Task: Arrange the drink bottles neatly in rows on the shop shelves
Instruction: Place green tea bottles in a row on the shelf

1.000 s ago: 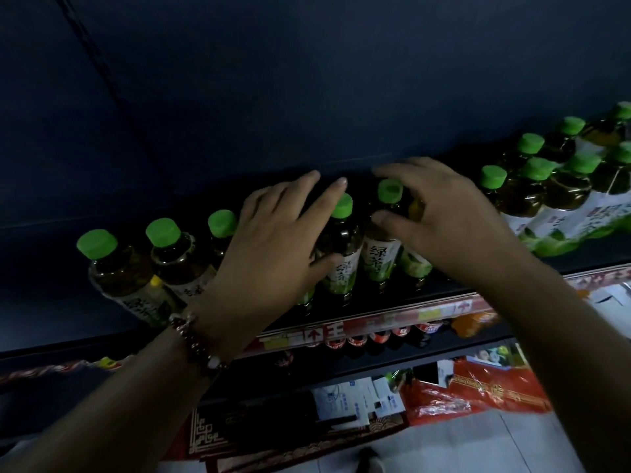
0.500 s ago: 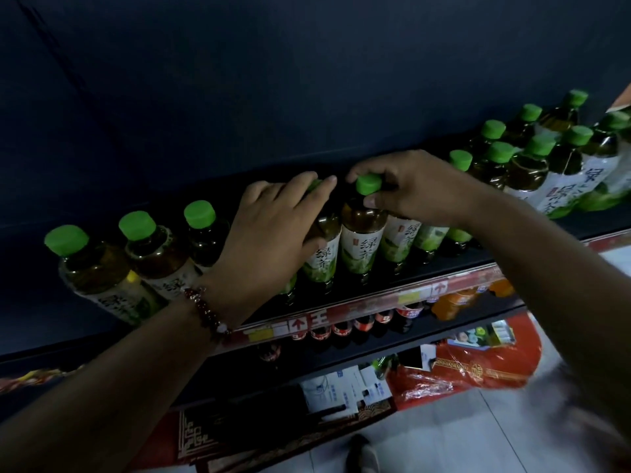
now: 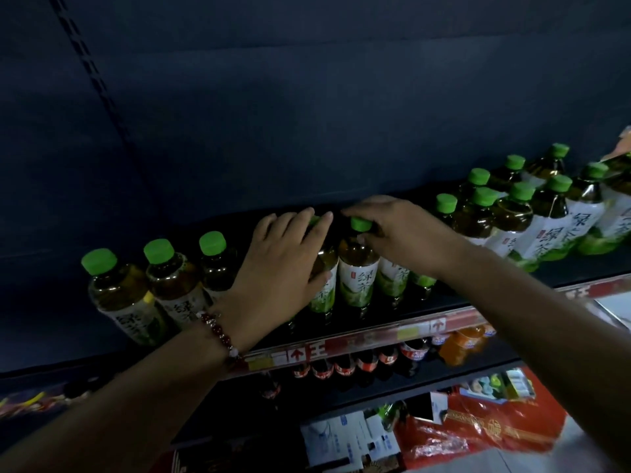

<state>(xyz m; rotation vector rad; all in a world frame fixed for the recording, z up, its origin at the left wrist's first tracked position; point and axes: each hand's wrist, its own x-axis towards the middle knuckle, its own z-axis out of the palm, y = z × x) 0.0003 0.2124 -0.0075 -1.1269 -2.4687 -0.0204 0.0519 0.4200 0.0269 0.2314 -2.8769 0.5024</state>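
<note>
Three green tea bottles [image 3: 167,288] with green caps stand side by side near the left end of the top shelf [image 3: 375,332], close to its front edge. Next to them the left hand [image 3: 283,268] lies over the top of another green-cap bottle [image 3: 324,281], its fingers long and close together, its thumb against the bottle's side. A red bead bracelet [image 3: 220,336] goes round that wrist. Right beside it stands the middle tea bottle [image 3: 358,271], upright, touching its neighbors. The right hand [image 3: 399,233] pinches its green cap [image 3: 361,224] with bent fingers and thumb. Toward the right end of the shelf, more tea bottles [image 3: 532,213] stand in two rows, front and back. On the shelf below, dark cola bottles [image 3: 345,365] with red labels line up, and an orange soda bottle [image 3: 461,343] stands at their right.
</note>
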